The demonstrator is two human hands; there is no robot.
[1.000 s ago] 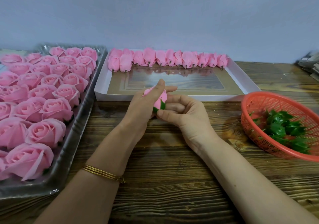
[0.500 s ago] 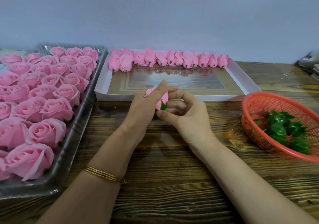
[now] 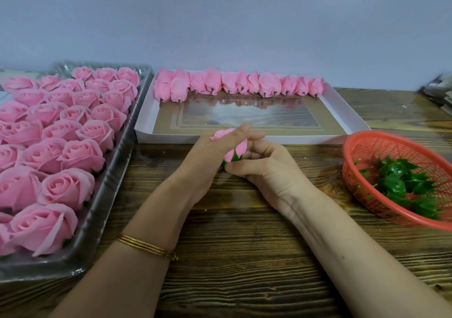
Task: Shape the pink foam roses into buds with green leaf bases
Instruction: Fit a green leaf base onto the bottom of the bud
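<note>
Plainly the foam rose (image 3: 236, 146), held at mid-frame just above the bench (image 3: 244, 244), is light, soft and easily creased. It is best gripped low, at the green leaf base (image 3: 235, 157). Its pale pink petals fold into a bud. The left hand (image 3: 208, 156) wraps it with curled fingers (image 3: 241, 130); the right hand (image 3: 266, 168) pinches the base.

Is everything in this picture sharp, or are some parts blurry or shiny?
Head view, centre: the left hand, right hand and held rose are sharp. Head view, right edge: the red basket and a stack of things look smeared. Head view, middle: the glossy floor of the white box mirrors the row of buds. Head view, left: the rim of the clear tray glints. The light is soft and the shadows are faint.
</note>
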